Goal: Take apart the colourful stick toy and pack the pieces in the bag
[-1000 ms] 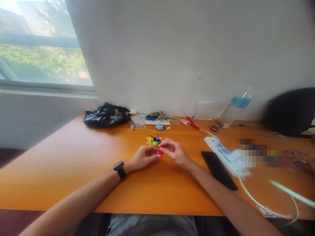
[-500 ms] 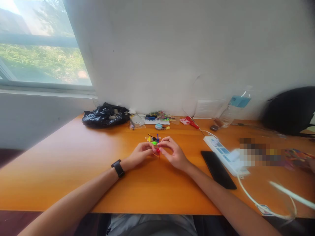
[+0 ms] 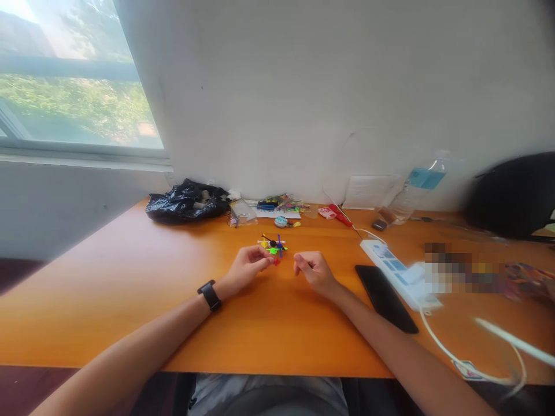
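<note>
Red plastic shows at the left hand [image 3: 248,268]: a small piece [image 3: 276,262] pinched between thumb and finger, just on the near side of the multicoloured cluster [image 3: 273,245] on the desk [image 3: 277,335]. Such a fingertip grip probably suits so little a part, leaving some of it exposed while the fingers hide the rest. Right of the cluster and slightly nearer, apart from the red piece, the right hand [image 3: 318,273] has its fingers bent inward; whether its grip encloses anything, I cannot tell. The cluster seems placed for easy reach by both hands.

Beyond the cluster lie a round tin [image 3: 281,222] and, farther back, loose parts [image 3: 286,203]; beyond it to the left is a black plastic bag [image 3: 186,202]. Right of the cluster, a dark flat slab [image 3: 384,297] and a power strip [image 3: 392,271] could hamper the right hand moving outward. Farther right, a blurred patch hides its contents.
</note>
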The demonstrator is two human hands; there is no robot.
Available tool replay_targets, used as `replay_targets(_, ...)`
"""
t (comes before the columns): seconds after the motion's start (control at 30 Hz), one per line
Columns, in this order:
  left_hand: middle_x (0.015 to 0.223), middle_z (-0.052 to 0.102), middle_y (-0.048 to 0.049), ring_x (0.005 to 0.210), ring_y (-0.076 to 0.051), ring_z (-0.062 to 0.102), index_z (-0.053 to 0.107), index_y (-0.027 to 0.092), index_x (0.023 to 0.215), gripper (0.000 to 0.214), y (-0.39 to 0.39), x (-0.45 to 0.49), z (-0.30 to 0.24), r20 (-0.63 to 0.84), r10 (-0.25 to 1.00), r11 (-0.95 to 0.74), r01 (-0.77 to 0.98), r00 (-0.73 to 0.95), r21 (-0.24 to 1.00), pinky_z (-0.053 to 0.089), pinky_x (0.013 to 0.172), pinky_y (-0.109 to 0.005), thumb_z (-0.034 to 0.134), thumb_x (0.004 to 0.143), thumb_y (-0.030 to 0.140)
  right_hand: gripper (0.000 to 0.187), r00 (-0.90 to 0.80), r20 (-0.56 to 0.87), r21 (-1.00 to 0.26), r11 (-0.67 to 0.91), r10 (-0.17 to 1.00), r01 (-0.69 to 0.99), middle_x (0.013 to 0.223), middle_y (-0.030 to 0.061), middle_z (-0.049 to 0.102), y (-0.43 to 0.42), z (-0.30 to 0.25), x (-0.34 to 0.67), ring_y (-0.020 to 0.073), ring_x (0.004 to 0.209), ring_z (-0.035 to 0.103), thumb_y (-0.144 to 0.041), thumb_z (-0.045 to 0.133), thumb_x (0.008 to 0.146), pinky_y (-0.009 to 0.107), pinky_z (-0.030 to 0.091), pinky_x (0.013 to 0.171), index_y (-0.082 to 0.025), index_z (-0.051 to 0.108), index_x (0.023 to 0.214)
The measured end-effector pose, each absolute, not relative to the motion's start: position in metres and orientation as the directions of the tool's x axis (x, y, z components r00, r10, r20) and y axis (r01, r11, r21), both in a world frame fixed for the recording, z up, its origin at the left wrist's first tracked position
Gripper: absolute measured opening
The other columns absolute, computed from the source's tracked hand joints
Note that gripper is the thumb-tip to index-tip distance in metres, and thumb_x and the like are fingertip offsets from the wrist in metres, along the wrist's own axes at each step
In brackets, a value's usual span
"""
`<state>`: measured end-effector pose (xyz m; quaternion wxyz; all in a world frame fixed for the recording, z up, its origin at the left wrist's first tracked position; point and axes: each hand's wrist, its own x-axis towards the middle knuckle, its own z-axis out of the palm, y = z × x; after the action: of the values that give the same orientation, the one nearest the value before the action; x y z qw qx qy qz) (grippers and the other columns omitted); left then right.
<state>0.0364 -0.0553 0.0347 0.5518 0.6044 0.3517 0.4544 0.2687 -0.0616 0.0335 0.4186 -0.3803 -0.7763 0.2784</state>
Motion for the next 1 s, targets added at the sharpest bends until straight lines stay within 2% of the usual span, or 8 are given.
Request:
replay_targets(0.1,0.087,0.076,-0.0072,0.081,-0.018,0.067,0.072,0.014,0.082,0.03,-0.05,0.035,0.028,0.196,0.95,-0.192,-0.04,0.245,0.981,0.048,0.074,-0.027,0.082,0.082,0.043,0.069,-0.363,0.428,-0.74,0.552,0.828,0.385,0.055,0.0016,0.053,-0.06,0.033,0.267,0.0142,0.053,0.047,-0.065,0.04,0.105,0.029,0.035,0.056,-0.019,0.06,0.058)
replay_targets(0.27,0.084,0.075,-0.0062,0.071,-0.016,0.062,0.075,0.015,0.086,0.037,-0.037,0.029,0.014,0.26,0.955,-0.273,0.086,0.141,0.958,0.044,0.063,-0.025,0.08,0.084,0.051,0.067,-0.408,0.41,-0.71,0.566,0.816,0.418,0.056,0.0013,0.053,-0.059,0.029,0.266,0.0147,0.054,0.047,-0.062,0.04,0.106,0.03,0.035,0.058,-0.02,0.058,0.057)
replay_targets(0.63,0.091,0.077,-0.008,0.077,-0.018,0.067,0.075,0.015,0.092,0.04,-0.031,0.03,0.004,0.282,0.935,-0.31,0.109,0.217,0.944,0.05,0.069,-0.027,0.076,0.088,0.055,0.063,-0.42,0.387,-0.703,0.558,0.821,0.442,0.057,0.001,0.054,-0.058,0.027,0.266,0.0152,0.055,0.048,-0.057,0.043,0.107,0.031,0.035,0.059,-0.02,0.06,0.059)
replay_targets(1.0,0.095,0.078,-0.0071,0.072,-0.016,0.058,0.077,0.017,0.094,0.035,-0.027,0.034,0.011,0.38,0.897,-0.43,0.247,0.228,0.868,0.043,0.066,-0.027,0.069,0.094,0.051,0.061,-0.447,0.379,-0.695,0.569,0.81,0.44,0.058,0.0007,0.054,-0.059,0.024,0.262,0.0152,0.056,0.049,-0.054,0.044,0.107,0.031,0.035,0.06,-0.02,0.056,0.058)
